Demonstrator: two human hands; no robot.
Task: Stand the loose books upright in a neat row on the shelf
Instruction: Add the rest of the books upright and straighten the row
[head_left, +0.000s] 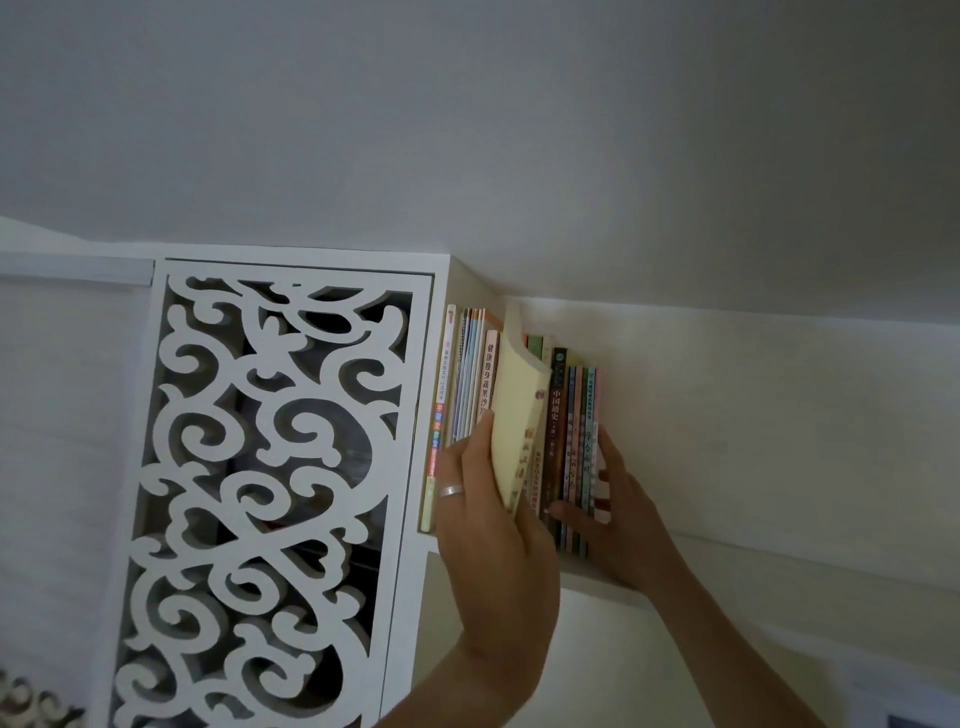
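A white wall (519, 130) fills the upper view, and below it a white carved panel (260, 493) with a scroll pattern stands at the left of a pale shelf (597, 579). On the shelf stands one row of books (576, 441), roughly a dozen spines, though the thin ones blur together and cannot be counted surely. Two hands work there. The left hand (488, 519), with one ring (451, 490) on a finger, has its grip clenched around a yellow book (517, 415), which leans into a gap in the middle of the row, its pages bent at the top. The right hand (618, 525) lies with fingers straight, its grip released, pressing flat against the right end of the row, thumb across the lower spines.
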